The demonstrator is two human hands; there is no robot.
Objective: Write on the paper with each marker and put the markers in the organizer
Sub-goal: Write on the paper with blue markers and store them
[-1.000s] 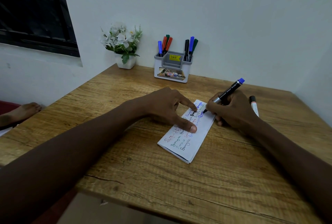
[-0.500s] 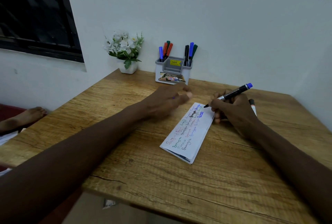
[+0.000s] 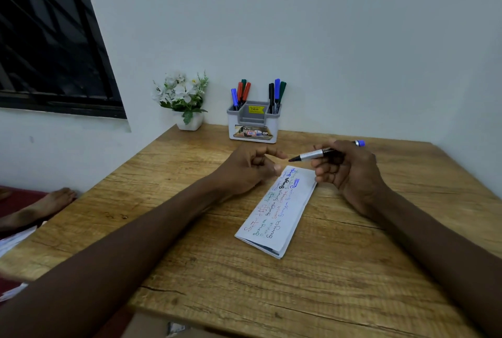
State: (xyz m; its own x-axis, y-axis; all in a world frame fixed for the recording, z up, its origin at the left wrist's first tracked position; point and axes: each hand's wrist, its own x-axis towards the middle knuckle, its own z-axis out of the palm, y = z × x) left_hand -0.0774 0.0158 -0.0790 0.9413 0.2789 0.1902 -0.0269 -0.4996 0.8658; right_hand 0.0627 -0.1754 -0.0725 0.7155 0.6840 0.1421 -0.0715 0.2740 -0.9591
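Note:
My right hand grips an uncapped blue marker, held nearly level above the far end of the paper with its tip pointing left. The folded white paper lies on the wooden table and bears several lines of coloured writing. Just left of the marker tip, my left hand hovers off the paper with curled fingers; I cannot see whether it holds anything. The grey organizer stands at the back against the wall, with several markers upright in its two side slots.
A small white pot of white flowers sits left of the organizer. A dark window fills the upper left. A person's bare foot rests beyond the table's left edge, and the table's front edge is close to me.
My left hand has lifted off the paper and curled beside the marker tip. My right hand has raised the marker from the paper and turned it level.

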